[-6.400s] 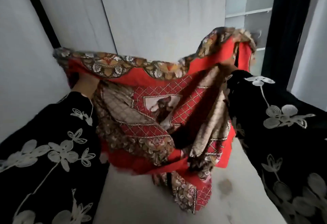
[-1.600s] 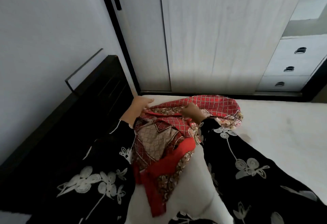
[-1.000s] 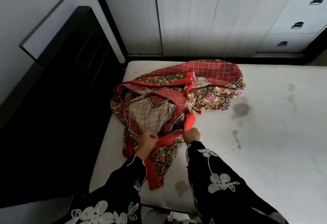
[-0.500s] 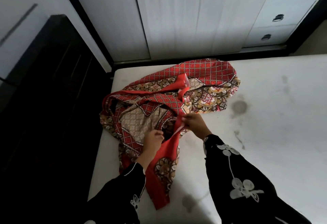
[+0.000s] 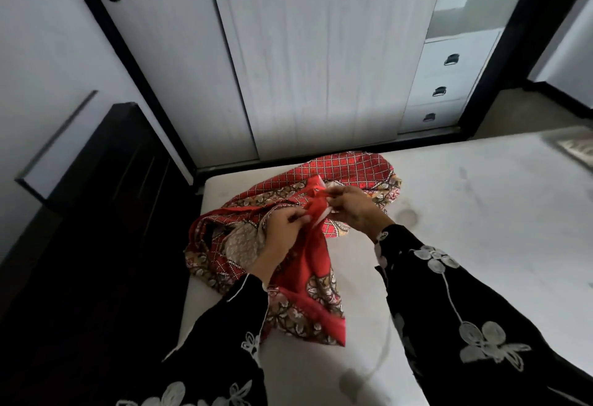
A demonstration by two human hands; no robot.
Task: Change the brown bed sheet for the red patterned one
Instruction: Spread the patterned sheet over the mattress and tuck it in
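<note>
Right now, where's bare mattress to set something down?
Widest bare patch: the mattress right of the sheet, running to the wardrobe side. A smaller one lies near, between the sleeves. Crowded: the corner by the headboard, where the sheet is heaped and the left hand and right hand hold it.

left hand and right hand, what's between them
Head view: a bunched red edge of the red patterned sheet spans the small gap between the left hand and the right hand, each pinching it.
</note>
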